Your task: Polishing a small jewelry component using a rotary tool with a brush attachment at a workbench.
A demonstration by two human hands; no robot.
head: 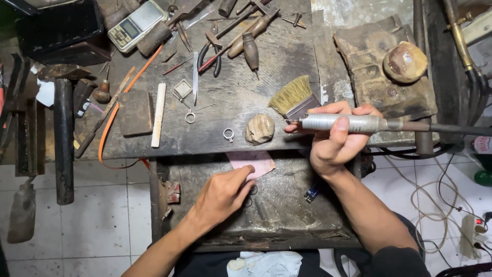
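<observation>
My right hand [335, 141] grips a silver rotary handpiece [348, 123] with a dark flexible shaft running off to the right; its tip points left toward a lumpy beige block [259, 129]. My left hand [223, 194] rests fingers-down in the lower metal tray [287, 205], its fingertips on the edge of a pink sheet [256, 161]. Whether it pinches anything small is hidden. A small silver ring [228, 134] lies on the bench just left of the beige block, and another ring [190, 117] lies farther left.
A straw-bristle brush [293, 96] lies above the handpiece. Pliers, awls and files crowd the bench top, with a pocket scale [136, 24] at top left, a white stick [158, 115] and a hammer [64, 128] at left. Cables and a power strip [471, 233] lie on the tiled floor at right.
</observation>
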